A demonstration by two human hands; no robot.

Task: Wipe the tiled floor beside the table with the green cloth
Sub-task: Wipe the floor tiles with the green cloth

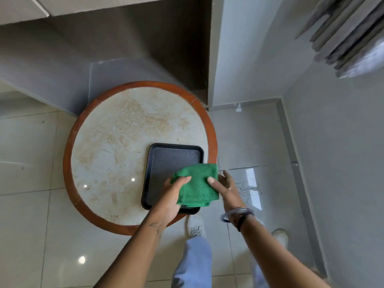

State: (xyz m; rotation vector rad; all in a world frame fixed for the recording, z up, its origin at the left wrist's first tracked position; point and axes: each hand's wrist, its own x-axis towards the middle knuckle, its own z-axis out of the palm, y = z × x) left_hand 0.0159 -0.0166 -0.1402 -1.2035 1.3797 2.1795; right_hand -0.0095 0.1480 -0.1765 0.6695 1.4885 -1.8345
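A folded green cloth (196,185) is held up over the near right corner of a black tray (166,161). My left hand (172,199) grips its left side with the thumb on top. My right hand (225,187) holds its right side, thumb pressed on the cloth. The tray lies on a round marble-topped table (116,146) with a brown wooden rim. To the right of the table, the glossy tiled floor (249,142) carries dark scribbled marks (250,189).
My two feet in pale shoes (195,226) stand on the tiles just below the table's edge. A grey wall (336,132) runs along the right, with a cabinet recess behind the table. Grey slabs (349,34) lean at the top right.
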